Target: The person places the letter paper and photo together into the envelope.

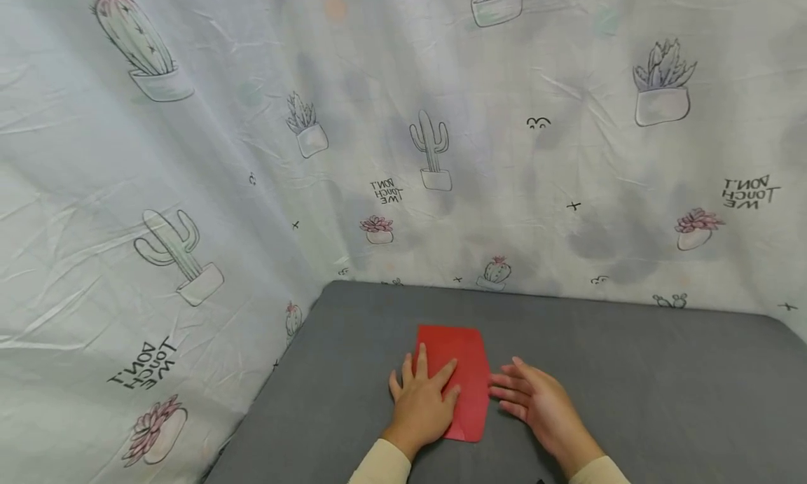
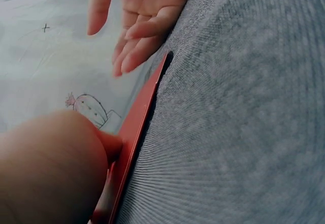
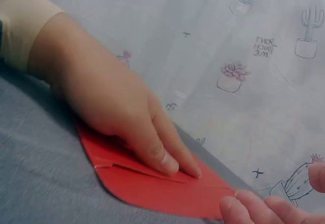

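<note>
A red paper envelope (image 1: 469, 372) lies flat on the grey cloth surface, its curved flap side toward the right. My left hand (image 1: 424, 407) rests on its left part with fingers spread and straight, pressing it down. In the right wrist view, the left thumb and a finger lie along a seam on the envelope (image 3: 147, 196). My right hand (image 1: 539, 403) is at the envelope's right edge, palm turned inward and fingers loosely extended. Its fingertips (image 3: 231, 206) are right at the curved edge, and nothing is held in it.
The grey cloth-covered table (image 1: 662, 393) extends around both hands. Behind it and along the left hang pale curtains (image 1: 492, 155) printed with potted cacti and lettering.
</note>
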Demonstrator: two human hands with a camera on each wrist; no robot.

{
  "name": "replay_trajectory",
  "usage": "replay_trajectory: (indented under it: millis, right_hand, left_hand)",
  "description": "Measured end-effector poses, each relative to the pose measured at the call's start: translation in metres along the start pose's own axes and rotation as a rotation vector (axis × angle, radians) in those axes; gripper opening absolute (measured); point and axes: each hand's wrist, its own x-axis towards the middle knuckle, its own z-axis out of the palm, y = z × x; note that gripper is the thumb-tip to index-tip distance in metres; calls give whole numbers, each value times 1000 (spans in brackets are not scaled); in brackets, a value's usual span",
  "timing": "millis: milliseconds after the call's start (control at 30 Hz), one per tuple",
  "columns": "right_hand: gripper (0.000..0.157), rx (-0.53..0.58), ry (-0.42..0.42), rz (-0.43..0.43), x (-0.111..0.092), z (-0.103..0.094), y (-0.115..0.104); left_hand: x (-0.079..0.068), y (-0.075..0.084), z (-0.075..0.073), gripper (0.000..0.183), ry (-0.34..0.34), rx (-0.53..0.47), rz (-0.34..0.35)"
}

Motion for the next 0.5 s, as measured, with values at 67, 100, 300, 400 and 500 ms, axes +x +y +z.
replay_trajectory:
  millis: [67,100,300,400,500]
  right_hand:
    - [63,-35,10,-1,-3,-3,0]
    - [61,-58,18,-7,-4,-5,0]
    - [43,-196,100,-41,-13,-17,3]
    - [38,-231,150,-93,-16,-23,6]
    - [36,-280,191,-196,-17,-27,10]
  left_hand:
    - [1,2,1,49,13,16,-1]
    - [1,3,1,48,19,22,-3]
    - [1,1,2,49,76,69,-7]
    - [0,-1,2,55,123,99,-7]
    - [1,-4,3,61,178,84,1]
